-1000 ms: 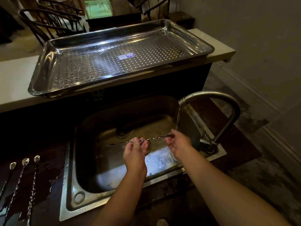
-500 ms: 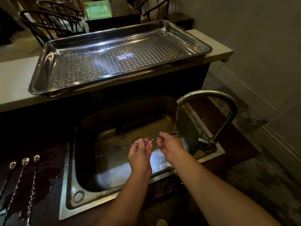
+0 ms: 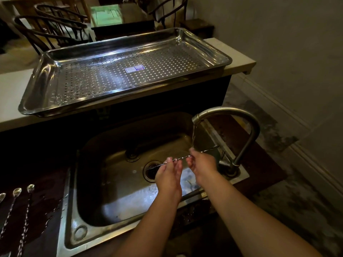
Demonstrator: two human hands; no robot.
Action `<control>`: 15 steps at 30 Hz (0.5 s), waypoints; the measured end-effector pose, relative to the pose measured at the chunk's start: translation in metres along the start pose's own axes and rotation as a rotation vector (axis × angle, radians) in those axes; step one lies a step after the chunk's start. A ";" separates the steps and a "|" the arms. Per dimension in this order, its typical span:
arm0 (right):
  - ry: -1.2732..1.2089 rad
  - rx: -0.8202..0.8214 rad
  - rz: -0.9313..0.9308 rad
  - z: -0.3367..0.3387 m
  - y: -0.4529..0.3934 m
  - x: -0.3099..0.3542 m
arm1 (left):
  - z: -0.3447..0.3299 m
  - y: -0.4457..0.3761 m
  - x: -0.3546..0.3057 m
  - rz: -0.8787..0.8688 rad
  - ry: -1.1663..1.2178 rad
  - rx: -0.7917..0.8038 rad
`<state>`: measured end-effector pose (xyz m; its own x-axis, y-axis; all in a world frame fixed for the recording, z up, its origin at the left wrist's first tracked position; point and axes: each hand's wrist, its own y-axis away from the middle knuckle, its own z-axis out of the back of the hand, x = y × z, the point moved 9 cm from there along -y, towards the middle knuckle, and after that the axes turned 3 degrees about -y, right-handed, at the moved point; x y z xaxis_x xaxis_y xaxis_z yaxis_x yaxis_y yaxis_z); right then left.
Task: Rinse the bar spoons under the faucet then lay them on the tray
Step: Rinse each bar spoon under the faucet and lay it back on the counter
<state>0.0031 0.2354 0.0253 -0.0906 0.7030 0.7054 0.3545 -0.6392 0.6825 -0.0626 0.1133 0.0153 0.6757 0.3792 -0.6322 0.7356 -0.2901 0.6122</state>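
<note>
The tray (image 3: pixel 37 101) on the raised counter (image 3: pixel 11 89) behind the sink (image 3: pixel 70 210) holds no spoons, only a small label on its perforated floor, so nothing has been laid down yet. One bar spoon (image 3: pixel 181 158) is in the rinsing step: it is held over the sink basin, close under the faucet (image 3: pixel 241 115), and the thin stream of water (image 3: pixel 193 135) comes down about where the right hand grips it.

The left hand (image 3: pixel 169 173) pinches the twisted stem near its middle, and the right hand (image 3: pixel 201 165) pinches it further along toward the faucet side, fingers curled around the thin metal in both cases. The spoon's long axis runs nearly level, from lower left over the drain (image 3: pixel 148 175) up to the right past the right hand, where its end pokes out toward the faucet's base. Which end carries the bowl cannot be told.

Three more spoons (image 3: pixel 26 210) lie side by side on the dark wet counter left of the sink, bowls pointing away from the person, stems running toward the bottom edge. By my judgement these wait to be rinsed, so most of the task remains: finish this spoon, carry it to the tray, then repeat for the others.
</note>
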 end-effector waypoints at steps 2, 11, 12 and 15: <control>0.035 0.012 0.024 0.003 -0.001 0.004 | -0.010 0.000 0.004 0.008 -0.037 0.012; 0.104 0.001 0.128 0.020 -0.003 0.023 | -0.051 -0.005 0.037 0.109 -0.186 0.141; 0.092 -0.018 0.135 0.023 -0.004 0.026 | -0.056 -0.004 0.041 0.133 -0.177 0.157; 0.115 -0.089 0.180 0.033 -0.006 0.034 | -0.068 0.000 0.052 0.205 -0.142 0.198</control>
<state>0.0283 0.2731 0.0390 -0.1406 0.5379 0.8312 0.2918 -0.7798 0.5539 -0.0305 0.1929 0.0147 0.8007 0.1723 -0.5737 0.5689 -0.5188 0.6382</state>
